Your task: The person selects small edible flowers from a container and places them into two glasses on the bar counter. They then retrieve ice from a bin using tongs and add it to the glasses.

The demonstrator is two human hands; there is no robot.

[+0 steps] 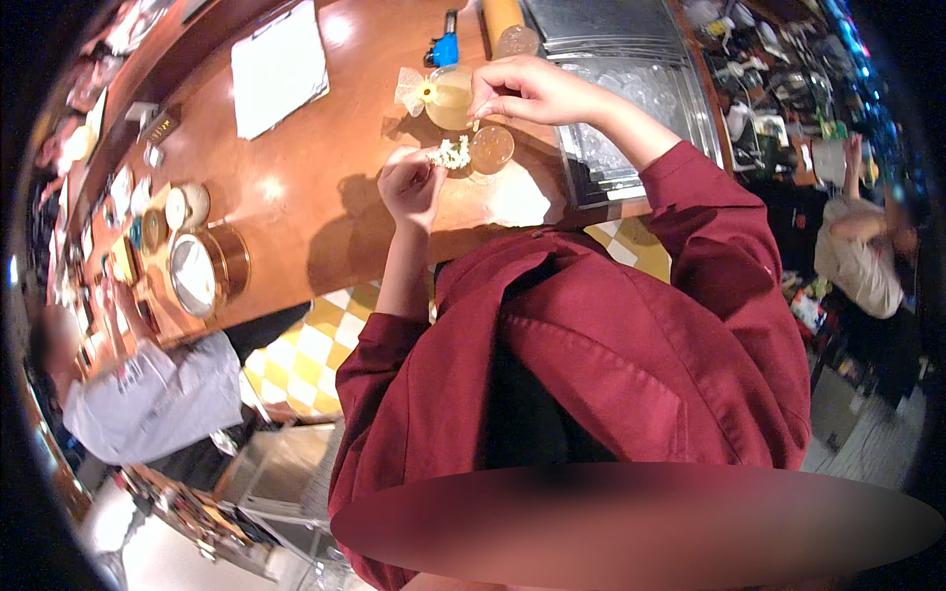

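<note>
My left hand (409, 185) is closed, pinching a sprig of small white flowers (451, 154) beside the rim of a round glass (493, 148). That glass holds a pale amber drink. Just beyond it stands a wider glass with a pale yellow drink (451, 100). A sheer white bow (409, 91) with a yellow flower at its centre sits on that glass's left side. My right hand (517, 91) is closed at the wider glass's right edge, thumb and fingertips pressed together. Something tiny and pale may show at those fingertips, too small to name.
An ice bin (631, 89) with a metal rim is set in at the right. Behind the glasses are a blue torch (445, 49), another glass (517, 41) and a yellow cylinder (503, 14). White papers (281, 71) and a metal pot (202, 271) lie leftward. A person (158, 394) is at lower left.
</note>
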